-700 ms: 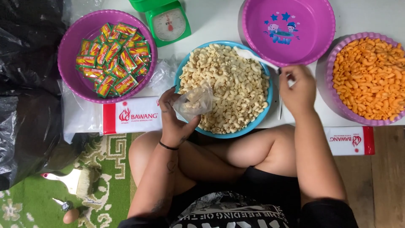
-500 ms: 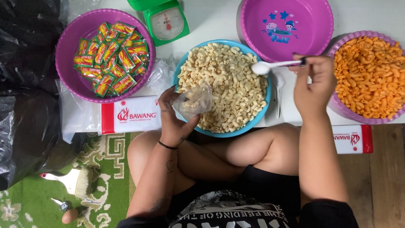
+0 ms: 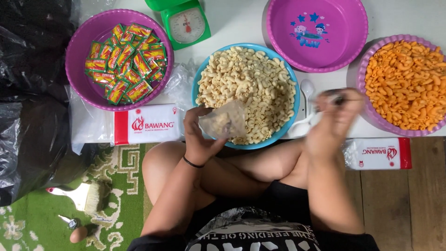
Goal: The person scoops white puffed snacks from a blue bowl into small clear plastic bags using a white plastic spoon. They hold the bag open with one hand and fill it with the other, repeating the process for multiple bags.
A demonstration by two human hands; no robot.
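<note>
My left hand (image 3: 197,137) holds a small clear plastic bag (image 3: 225,122) with a little pale macaroni in it, at the near rim of the blue bowl (image 3: 195,90). That bowl is heaped with pale macaroni (image 3: 251,81). My right hand (image 3: 332,121) is blurred by motion, between the blue bowl and the purple bowl (image 3: 361,86) of orange macaroni (image 3: 406,83). A white spoon (image 3: 307,88) is just left of its fingers, in the gap between the two bowls. The blur hides whether the fingers still grip it.
An empty purple bowl (image 3: 316,46) and a green kitchen scale (image 3: 186,23) stand at the back. A purple bowl (image 3: 74,51) of green sachets sits left. Red-and-white packs (image 3: 146,123) (image 3: 381,153) lie at the board's near edge. Black plastic (image 3: 28,69) and a brush (image 3: 88,195) are left.
My right hand held the spoon over the blue bowl, then swung right and down toward the orange bowl. The spoon is back between the bowls. My left hand and the bag stayed put.
</note>
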